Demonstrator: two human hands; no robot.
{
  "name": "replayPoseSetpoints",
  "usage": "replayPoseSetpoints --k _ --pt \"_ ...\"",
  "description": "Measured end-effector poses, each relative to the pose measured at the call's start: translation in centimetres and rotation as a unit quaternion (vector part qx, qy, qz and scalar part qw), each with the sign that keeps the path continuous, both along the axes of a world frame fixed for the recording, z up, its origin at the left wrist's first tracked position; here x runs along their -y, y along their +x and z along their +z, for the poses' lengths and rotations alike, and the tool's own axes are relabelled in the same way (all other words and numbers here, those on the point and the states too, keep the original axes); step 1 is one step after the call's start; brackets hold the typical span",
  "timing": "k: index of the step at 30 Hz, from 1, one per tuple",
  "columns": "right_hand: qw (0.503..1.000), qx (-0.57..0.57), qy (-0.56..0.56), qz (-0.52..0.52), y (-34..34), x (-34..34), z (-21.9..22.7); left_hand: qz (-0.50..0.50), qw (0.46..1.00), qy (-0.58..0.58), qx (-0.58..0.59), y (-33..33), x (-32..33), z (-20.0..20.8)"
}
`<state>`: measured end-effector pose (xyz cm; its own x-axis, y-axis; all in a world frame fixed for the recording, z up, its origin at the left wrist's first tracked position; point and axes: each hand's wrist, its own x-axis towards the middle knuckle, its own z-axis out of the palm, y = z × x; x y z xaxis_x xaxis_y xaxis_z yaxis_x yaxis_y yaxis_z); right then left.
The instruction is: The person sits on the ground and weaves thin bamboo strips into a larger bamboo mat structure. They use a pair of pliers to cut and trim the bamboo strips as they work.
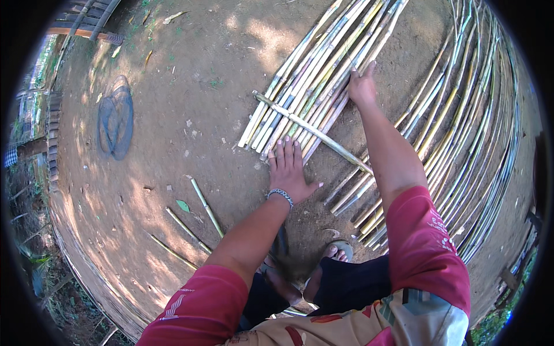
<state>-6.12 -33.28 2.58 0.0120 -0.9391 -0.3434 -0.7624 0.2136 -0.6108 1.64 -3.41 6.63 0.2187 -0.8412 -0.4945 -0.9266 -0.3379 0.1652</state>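
Observation:
Bamboo poles (323, 75) lie side by side on the ground ahead of me, their cut ends toward me. Across them, near those ends, rests a single bamboo pole (311, 129). My left hand (287, 173) lies flat with spread fingers, its fingertips touching the near ends of the poles. My right hand (362, 87) is farther out, against the right side of the same row. Its thumb and one finger are stretched apart; the other fingers are hidden.
On the right lies a wide spread of long bamboo poles (461, 138). Short bamboo pieces (206, 206) lie at the lower left. A crumpled dark net (115, 121) is on the ground at the left. My sandalled foot (340, 252) stands close by the poles.

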Motion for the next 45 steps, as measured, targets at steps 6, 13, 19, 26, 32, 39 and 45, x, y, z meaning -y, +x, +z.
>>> replayPoseSetpoints --k 6,13,19,26,32,39,45 --pt "0.999 -0.035 -0.007 0.011 0.0 0.3 -0.2 0.011 0.999 -0.04 0.005 -0.2 -0.5 -1.4" --pt "1.0 -0.018 -0.012 0.007 -1.1 0.3 -0.1 -0.005 0.999 -0.044 0.032 -0.3 -0.5 -1.3" --pt "0.999 -0.03 -0.008 0.03 -3.2 0.4 -1.2 -0.005 1.0 0.003 0.014 -0.7 0.1 0.3" --pt "0.996 -0.05 0.007 0.074 -5.1 1.3 -0.2 0.009 1.0 0.016 -0.001 -1.2 0.5 1.5" --pt "0.997 -0.015 -0.005 0.081 -7.1 0.9 0.8 0.098 0.988 -0.117 -0.023 -0.6 -1.5 -0.5" --pt "0.99 -0.008 -0.04 0.134 -10.1 0.1 4.5 0.426 0.862 -0.269 -0.057 -3.1 -6.7 -1.3" --pt "0.968 0.141 0.077 0.195 -10.5 -3.4 13.0 0.425 0.847 -0.283 -0.149 -5.1 -5.8 2.5"
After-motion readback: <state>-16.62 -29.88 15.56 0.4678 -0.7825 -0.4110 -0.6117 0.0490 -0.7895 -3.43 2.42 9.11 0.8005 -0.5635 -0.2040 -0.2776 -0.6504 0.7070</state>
